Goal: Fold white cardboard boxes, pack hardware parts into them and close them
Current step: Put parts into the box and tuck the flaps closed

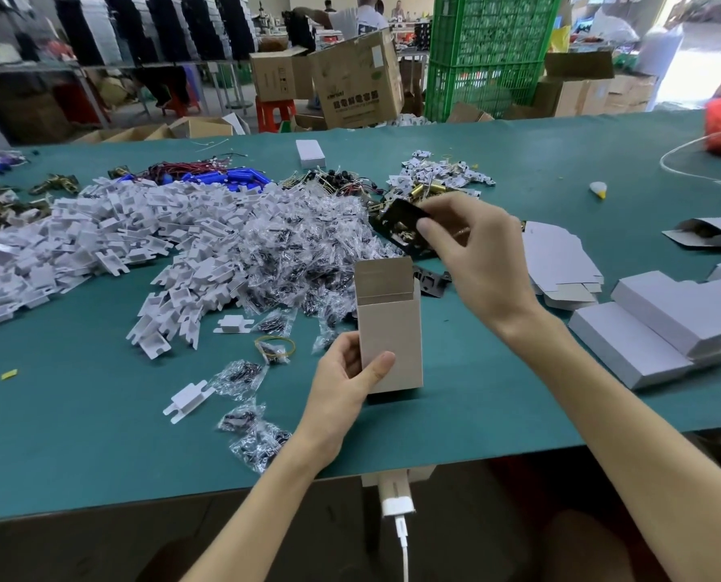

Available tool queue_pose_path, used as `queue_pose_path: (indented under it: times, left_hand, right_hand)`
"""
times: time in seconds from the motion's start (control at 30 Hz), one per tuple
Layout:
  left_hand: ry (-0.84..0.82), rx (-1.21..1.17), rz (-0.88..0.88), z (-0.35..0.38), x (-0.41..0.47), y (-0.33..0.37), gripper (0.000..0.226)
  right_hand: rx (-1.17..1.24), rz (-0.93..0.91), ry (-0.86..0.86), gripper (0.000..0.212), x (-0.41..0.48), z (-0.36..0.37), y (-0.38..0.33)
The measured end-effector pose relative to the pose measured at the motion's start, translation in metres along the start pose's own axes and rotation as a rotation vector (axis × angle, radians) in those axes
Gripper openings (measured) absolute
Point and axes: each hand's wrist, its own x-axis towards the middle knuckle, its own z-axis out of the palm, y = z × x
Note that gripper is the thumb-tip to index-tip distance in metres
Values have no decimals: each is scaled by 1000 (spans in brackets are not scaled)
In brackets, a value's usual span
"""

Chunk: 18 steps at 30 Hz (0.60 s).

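Observation:
A white cardboard box point(390, 329) stands upright on the green table point(98, 434) with its top flap raised and its mouth open. My left hand point(346, 384) grips the box's lower left side, thumb across the front. My right hand point(472, 254) pinches a black metal hardware part point(398, 222) with brass bits, held above and just behind the open mouth. Another dark plate point(432, 281) lies on the table behind the box.
A heap of white plastic holders point(98, 241) and small screw bags point(291, 254) covers the left and middle. Flat box blanks point(560, 262) and closed white boxes point(644, 329) lie to the right. Brass parts point(425, 189) and blue cylinders point(232, 178) lie further back.

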Motion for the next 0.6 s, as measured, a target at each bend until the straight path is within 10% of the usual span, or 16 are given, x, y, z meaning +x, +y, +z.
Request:
queue_pose_path:
  times: [0.13, 0.6]
  left_hand:
    - [3, -5, -2, 0, 0, 0, 49]
    - [6, -11, -2, 1, 1, -2, 46]
  right_hand:
    - [-124, -227, -6, 15, -3, 1, -27]
    - [-575, -97, -408, 15, -18, 14, -13]
